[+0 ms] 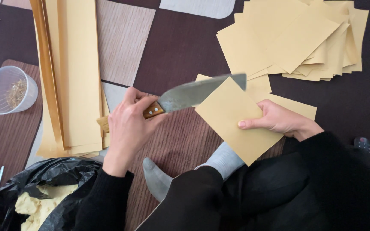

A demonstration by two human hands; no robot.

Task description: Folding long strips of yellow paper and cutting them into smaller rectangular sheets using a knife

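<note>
While the left hand [127, 126] grips a wooden-handled knife [193, 93], its blade lying over a folded yellow sheet [232, 119], the right hand [277, 119] pinches that sheet's edge; cut squares [296, 38] lie beyond.

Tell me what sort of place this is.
Probably a home floor used as a craft spot. The person sits cross-legged in grey socks on a patterned floor covering, with stacks of yellow paper sheets spread about and a black plastic bag of scraps alongside.
</note>
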